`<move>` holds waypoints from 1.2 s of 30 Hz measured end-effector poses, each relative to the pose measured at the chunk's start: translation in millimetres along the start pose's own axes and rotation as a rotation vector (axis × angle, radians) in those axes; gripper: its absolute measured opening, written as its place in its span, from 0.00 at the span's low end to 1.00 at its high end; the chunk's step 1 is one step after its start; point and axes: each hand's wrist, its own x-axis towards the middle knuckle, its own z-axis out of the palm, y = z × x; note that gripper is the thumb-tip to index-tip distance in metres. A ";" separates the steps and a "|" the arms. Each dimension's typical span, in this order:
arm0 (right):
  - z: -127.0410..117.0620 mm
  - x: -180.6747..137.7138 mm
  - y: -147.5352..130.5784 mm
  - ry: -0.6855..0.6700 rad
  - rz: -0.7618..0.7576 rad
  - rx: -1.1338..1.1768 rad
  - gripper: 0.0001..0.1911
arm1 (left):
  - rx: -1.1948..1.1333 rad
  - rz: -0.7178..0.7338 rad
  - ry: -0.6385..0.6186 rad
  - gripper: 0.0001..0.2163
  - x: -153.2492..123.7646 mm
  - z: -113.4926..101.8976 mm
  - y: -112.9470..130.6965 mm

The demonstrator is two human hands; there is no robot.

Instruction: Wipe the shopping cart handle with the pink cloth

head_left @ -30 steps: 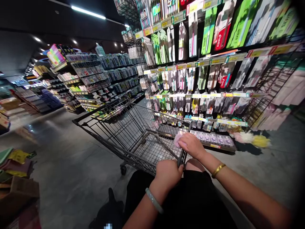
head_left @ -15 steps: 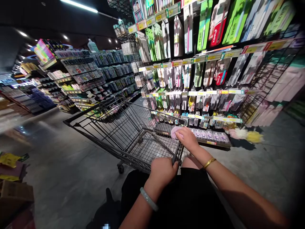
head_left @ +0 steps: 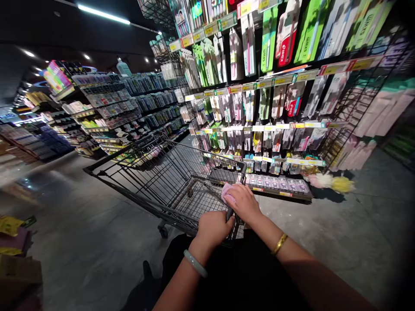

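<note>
Pink cloth (head_left: pixel 228 194) at cart (head_left: pixel 139 198) handle (head_left: pixel 229 213).
Our left hand (head_left: pixel 212 231) closes around the handle; our right hand (head_left: pixel 244 203), fingers curled, grips the cloth at the cart's near end. We judge work under way; finished and remaining portions are indeterminable. Since the earlier frame, the cloth has moved toward our left hand.

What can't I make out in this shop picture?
Head view, purple cloth: partly hidden by the fingers of the right hand.
Head view, cart handle: mostly covered by the left hand.
Head view, cardboard box: cut off by the left edge.
Head view, lower price labels: print too small.
</note>
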 end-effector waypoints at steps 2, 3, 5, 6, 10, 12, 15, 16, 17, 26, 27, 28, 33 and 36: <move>1.0 11.2 -0.1 -0.025 0.012 -0.016 0.14 | 0.002 0.004 -0.012 0.24 1.4 -2.3 -4.1; 2.1 14.8 -0.5 -0.036 0.010 -0.014 0.14 | 0.002 0.007 -0.017 0.24 1.9 -3.4 -6.5; 6.1 17.3 -2.1 -0.040 0.000 0.005 0.14 | 0.003 0.008 -0.020 0.25 2.5 -5.0 -12.3; 9.0 16.6 -3.4 -0.033 -0.005 0.018 0.14 | 0.004 0.008 -0.019 0.25 2.8 -5.6 -15.6; 24.3 10.0 -11.7 0.024 0.001 0.067 0.15 | 0.025 -0.005 -0.029 0.25 3.6 -6.3 -31.2; 31.7 8.5 -16.9 0.041 0.005 0.083 0.14 | 0.041 -0.013 -0.040 0.24 3.3 -6.7 -39.5; 39.6 8.4 -24.8 0.032 -0.003 0.100 0.14 | 0.059 -0.021 -0.028 0.24 0.5 -7.9 -50.4; 41.4 7.9 -27.2 0.029 -0.007 0.106 0.14 | 0.062 -0.021 -0.018 0.23 -1.2 -8.4 -53.3; 43.0 6.9 -29.2 0.029 -0.014 0.113 0.14 | 0.063 -0.020 -0.009 0.23 -3.1 -8.9 -55.7; 40.4 2.8 1.3 0.058 -0.130 0.223 0.15 | 0.066 -0.030 -0.012 0.23 -26.0 -10.4 -63.0; 39.9 5.4 6.0 0.098 -0.091 0.233 0.15 | 0.059 -0.023 -0.017 0.23 -27.7 -11.2 -63.2; 40.3 7.0 8.5 0.152 -0.039 0.245 0.15 | 0.042 -0.014 -0.026 0.22 -28.7 -12.5 -63.4; 61.7 -21.2 -19.1 0.362 0.253 0.366 0.16 | -0.202 0.054 -0.096 0.28 -19.9 -18.0 -60.7; 77.3 -51.6 -44.5 0.308 0.415 0.585 0.17 | -0.253 0.054 -0.084 0.26 -10.8 -13.8 -54.6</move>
